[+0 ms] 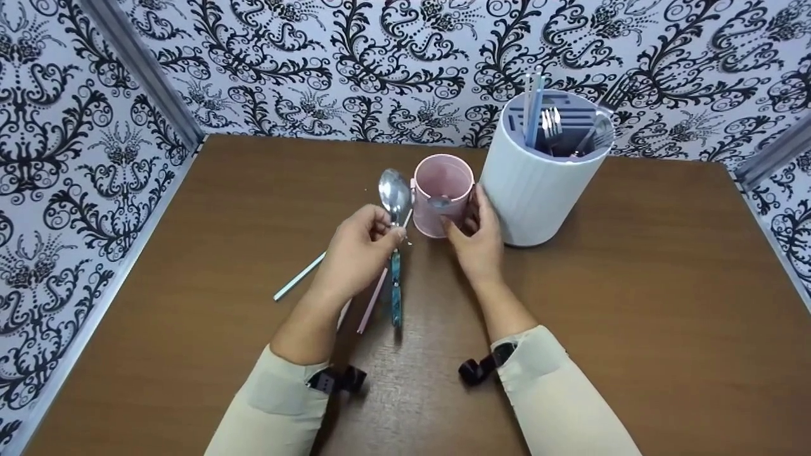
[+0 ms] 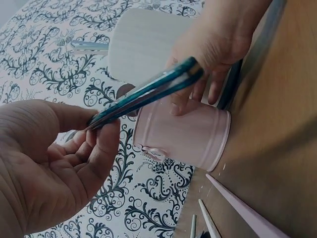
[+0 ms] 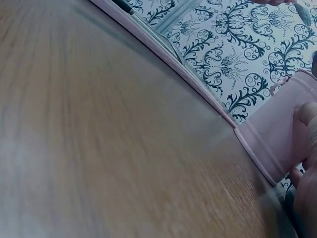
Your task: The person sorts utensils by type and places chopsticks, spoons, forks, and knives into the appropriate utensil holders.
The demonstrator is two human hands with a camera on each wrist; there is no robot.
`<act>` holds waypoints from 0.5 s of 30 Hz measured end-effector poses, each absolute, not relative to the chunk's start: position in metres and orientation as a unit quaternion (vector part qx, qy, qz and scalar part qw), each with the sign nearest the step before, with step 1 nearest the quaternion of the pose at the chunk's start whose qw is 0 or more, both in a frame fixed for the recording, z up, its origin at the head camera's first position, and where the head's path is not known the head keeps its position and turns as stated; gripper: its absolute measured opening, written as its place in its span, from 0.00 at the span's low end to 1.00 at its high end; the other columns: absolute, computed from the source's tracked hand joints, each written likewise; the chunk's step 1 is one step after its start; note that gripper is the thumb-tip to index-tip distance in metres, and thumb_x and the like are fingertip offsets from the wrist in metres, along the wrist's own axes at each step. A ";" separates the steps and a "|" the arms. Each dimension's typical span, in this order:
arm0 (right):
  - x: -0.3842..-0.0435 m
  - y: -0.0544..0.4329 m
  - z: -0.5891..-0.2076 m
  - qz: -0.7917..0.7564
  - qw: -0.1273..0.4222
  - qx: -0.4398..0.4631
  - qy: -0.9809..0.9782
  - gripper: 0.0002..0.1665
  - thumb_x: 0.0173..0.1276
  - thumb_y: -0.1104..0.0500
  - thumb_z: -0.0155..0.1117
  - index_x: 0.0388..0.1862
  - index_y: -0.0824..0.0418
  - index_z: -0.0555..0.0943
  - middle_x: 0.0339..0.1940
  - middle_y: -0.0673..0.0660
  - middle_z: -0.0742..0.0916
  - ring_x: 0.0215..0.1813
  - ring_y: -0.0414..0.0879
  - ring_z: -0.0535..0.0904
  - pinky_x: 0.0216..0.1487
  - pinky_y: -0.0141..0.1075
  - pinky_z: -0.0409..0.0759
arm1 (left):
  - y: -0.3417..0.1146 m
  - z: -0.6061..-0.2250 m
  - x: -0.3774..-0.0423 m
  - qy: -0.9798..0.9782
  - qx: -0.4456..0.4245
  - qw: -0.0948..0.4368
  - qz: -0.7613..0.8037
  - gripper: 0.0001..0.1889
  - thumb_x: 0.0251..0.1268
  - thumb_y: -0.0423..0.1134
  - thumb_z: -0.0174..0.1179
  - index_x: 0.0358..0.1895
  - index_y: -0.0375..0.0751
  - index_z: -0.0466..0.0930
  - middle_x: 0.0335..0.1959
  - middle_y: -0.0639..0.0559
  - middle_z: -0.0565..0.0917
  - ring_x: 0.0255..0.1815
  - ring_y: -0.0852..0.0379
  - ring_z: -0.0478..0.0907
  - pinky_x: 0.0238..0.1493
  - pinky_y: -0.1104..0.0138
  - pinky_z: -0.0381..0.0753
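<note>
Pinching left grip (image 1: 358, 253): teal-handled spoon (image 1: 393, 190), by its neck!
Clasping right grip (image 1: 480, 247): pink pail (image 1: 426, 220), just beside white cutlery holder (image 1: 531, 193)!
Chopsticks (image 1: 372, 301): strewn across the counter (image 1: 633, 316)!

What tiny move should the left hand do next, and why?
Perhaps it should bring the teal-handled cutlery over the pink cup. The left hand pinches the cutlery beside the cup, whose open top faces up, and the right hand holds the cup's side, likely keeping it steady.
</note>
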State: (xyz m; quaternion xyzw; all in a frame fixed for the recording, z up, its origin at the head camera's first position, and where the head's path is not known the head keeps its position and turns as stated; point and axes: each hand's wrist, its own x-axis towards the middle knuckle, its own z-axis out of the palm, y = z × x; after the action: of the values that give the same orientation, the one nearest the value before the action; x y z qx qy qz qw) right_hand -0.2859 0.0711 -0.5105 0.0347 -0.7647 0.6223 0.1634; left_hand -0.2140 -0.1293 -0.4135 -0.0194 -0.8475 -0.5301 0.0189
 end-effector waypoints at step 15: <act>-0.284 0.072 -0.512 0.578 0.173 0.014 -0.797 0.41 0.64 0.66 0.73 0.76 0.68 0.70 0.69 0.67 0.81 0.65 0.58 0.80 0.68 0.48 0.81 | -0.113 -0.395 -0.227 -0.754 -0.010 0.160 -0.637 0.07 0.68 0.33 0.67 0.38 0.37 0.77 0.30 0.51 0.81 0.29 0.60 0.76 0.31 0.71 0.79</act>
State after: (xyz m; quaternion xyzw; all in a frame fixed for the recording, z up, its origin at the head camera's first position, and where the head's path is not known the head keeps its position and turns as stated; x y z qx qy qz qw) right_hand -0.2841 0.0722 -0.5119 0.0136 -0.7971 0.5784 0.1727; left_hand -0.2269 -0.1126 -0.3947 -0.0103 -0.7537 -0.6374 0.1601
